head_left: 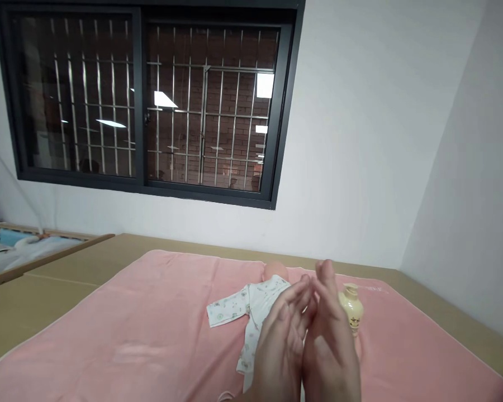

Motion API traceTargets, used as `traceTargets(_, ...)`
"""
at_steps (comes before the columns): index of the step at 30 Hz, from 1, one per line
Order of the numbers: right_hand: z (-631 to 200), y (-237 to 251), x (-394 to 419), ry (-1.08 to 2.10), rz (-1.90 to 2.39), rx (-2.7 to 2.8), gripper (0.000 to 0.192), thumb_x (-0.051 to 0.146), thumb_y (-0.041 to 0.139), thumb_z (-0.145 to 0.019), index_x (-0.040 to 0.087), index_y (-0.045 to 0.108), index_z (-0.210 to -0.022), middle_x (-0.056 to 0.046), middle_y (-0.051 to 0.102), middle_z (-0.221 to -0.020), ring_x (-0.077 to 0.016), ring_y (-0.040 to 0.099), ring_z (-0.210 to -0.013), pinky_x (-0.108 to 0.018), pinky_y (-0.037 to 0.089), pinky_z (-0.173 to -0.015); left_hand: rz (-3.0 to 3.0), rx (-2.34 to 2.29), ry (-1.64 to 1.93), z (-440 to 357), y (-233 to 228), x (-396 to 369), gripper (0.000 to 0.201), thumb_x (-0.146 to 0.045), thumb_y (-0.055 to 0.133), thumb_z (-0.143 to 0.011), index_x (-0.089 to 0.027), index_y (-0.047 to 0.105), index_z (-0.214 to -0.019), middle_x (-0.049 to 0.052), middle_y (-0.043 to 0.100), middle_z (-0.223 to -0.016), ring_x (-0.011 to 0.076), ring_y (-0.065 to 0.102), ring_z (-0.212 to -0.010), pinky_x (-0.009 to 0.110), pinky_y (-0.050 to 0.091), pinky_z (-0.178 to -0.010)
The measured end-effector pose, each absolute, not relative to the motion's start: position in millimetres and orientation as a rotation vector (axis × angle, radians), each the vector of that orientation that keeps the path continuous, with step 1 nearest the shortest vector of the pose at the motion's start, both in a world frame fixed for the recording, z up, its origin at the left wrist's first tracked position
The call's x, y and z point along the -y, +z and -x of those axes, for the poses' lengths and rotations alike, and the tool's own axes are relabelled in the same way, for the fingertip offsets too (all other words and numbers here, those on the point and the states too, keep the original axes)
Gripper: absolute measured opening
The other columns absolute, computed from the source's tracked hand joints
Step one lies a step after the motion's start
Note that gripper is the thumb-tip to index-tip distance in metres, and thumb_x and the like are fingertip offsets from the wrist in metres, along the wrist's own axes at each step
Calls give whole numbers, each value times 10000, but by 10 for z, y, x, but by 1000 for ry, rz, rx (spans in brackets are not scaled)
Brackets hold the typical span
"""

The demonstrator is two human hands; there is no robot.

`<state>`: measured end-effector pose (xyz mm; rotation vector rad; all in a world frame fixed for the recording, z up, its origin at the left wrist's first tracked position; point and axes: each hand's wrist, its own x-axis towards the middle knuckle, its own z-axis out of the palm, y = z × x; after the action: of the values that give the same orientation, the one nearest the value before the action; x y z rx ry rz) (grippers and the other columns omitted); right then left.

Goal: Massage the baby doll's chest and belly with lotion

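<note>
My left hand (281, 340) and my right hand (330, 340) are raised together in front of me, palms pressed against each other, fingers straight, nothing visible between them. Behind them a baby doll (254, 304) in a white printed garment lies on a pink towel (142, 324), its bare head (275, 270) toward the wall. A small cream-coloured bottle (351, 306) stands upright on the towel just right of my right hand, partly hidden by it.
The towel covers a tan surface (46, 296) that runs to white walls at the back and right. A dark-framed barred window (151, 106) fills the upper left. At far left, a wooden-edged frame (33, 251) holds light blue items.
</note>
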<state>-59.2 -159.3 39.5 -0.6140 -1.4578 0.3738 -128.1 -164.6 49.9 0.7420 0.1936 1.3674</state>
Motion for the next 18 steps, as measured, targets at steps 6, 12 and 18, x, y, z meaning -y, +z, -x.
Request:
traceTargets(6,757,318,1636,313,666,1487,454,346,443,-945,277,422,-1393,-36,127,-1590,-308,120,-1450,-528,328,-1111,-622,-97,1460,1375,642,1548,422,-376,481,-848,-154,591,-1189,135,541,-1359,279,395,-1365,415,310,-1162)
traceTargets(12,951,196,1666,160,543,1641,471,380,486,-907,260,468,-1363,-50,193,-1575,-346,120,-1443,-589,236,-1132,-594,-231,1629,1534,738,1487,443,-336,429,-884,-192,521,-1293,96,530,-1379,237,416,-1354,372,359,-1133)
traceTargets(18,527,527,1671,350,693,1445,443,392,415,-935,280,480,-1359,-25,235,-1563,-291,175,-1444,-531,300,-1124,-923,-439,1254,1205,664,1690,517,-397,499,-861,-332,470,-1373,-14,385,-1504,243,194,-1457,430,229,-1185)
